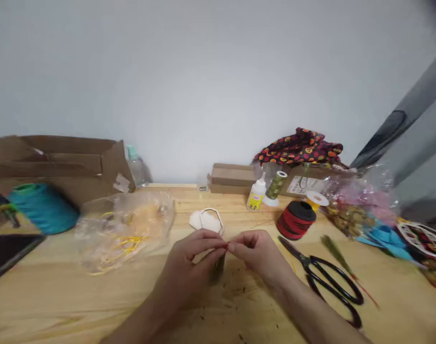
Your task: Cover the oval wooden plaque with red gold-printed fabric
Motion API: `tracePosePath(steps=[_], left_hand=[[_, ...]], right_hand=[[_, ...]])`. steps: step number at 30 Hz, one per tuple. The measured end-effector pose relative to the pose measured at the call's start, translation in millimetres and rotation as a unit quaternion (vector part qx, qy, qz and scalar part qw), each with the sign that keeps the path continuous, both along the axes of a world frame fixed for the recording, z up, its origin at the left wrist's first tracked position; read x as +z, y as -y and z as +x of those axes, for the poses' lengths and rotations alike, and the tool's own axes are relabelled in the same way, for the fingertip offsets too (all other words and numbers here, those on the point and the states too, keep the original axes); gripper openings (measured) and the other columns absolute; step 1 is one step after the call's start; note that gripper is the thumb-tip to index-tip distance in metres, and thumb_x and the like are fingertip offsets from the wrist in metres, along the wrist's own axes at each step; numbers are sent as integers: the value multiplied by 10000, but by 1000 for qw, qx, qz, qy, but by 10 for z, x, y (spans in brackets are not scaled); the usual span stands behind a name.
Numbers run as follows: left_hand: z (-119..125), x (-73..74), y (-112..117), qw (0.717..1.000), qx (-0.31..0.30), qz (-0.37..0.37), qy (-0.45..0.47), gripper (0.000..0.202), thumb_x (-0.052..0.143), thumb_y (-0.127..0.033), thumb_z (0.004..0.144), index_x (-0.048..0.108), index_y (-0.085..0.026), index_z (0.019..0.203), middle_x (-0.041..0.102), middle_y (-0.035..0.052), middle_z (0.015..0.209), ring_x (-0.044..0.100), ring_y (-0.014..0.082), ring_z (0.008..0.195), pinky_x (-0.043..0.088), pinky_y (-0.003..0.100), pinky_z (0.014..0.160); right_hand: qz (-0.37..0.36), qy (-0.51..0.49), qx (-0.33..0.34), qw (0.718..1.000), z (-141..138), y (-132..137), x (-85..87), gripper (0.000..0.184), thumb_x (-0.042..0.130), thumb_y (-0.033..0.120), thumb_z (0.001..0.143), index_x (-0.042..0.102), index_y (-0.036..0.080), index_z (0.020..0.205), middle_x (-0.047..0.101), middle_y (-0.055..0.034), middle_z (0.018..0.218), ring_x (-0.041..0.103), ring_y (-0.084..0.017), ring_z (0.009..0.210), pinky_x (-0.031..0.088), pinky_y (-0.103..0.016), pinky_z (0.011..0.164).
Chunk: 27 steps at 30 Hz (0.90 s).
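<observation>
My left hand is closed in a pinch at the top of a dark green tassel, whose strands hang below the fingers and look blurred. My right hand pinches a bit of red thread at the tassel's head, its fingertips meeting those of the left. Most of the thread is hidden by the fingers. Black-handled scissors lie open to the right of my right hand. Beyond them rests another green tassel with a red cord. A white flat piece lies behind my hands.
At the right stand a red and black thread spool, a glue bottle and a green spool. A plastic bag with yellow cord, a teal thread cone and a cardboard box occupy the left. Small scraps dot the front.
</observation>
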<state>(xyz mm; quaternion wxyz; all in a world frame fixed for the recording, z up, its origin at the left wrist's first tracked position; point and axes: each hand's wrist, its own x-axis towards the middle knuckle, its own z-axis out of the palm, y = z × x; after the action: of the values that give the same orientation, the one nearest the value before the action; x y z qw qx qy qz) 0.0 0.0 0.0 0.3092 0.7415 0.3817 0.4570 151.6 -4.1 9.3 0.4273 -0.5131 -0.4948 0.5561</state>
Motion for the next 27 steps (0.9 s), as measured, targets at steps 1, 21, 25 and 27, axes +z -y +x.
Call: tracePosePath(steps=[1,21,25,27], left_hand=[[-12,-3,3,1000,-2,2,0,123,561,-152,727,681,-174,742,642,42,786,595,133,734,473,213,642],[12,-98,16,979,-37,-189,64,75,474,-228,787,542,-202,772,577,-27,701,522,103,640,405,198,573],[41,-72,58,969,-81,-216,83,116,401,-267,831,466,-203,760,561,-35,656,504,100,629,388,211,586],[53,-54,69,964,-86,-232,97,131,385,-284,838,433,-207,744,509,-56,604,466,81,555,364,194,527]], right_hand=[[1,-1,0,1000,3,9,-10,104,614,210,625,641,142,550,424,86,412,250,-15,365,184,-181,367],[19,-26,-16,999,-17,21,-68,90,674,230,566,667,140,567,629,3,548,486,-78,496,354,-202,491],[40,-24,1,999,-35,20,-50,108,651,242,596,666,141,562,623,-2,514,517,-100,502,384,-222,517],[48,-18,-5,999,-42,19,-45,112,651,252,593,669,144,572,629,-4,527,516,-104,500,385,-225,512]])
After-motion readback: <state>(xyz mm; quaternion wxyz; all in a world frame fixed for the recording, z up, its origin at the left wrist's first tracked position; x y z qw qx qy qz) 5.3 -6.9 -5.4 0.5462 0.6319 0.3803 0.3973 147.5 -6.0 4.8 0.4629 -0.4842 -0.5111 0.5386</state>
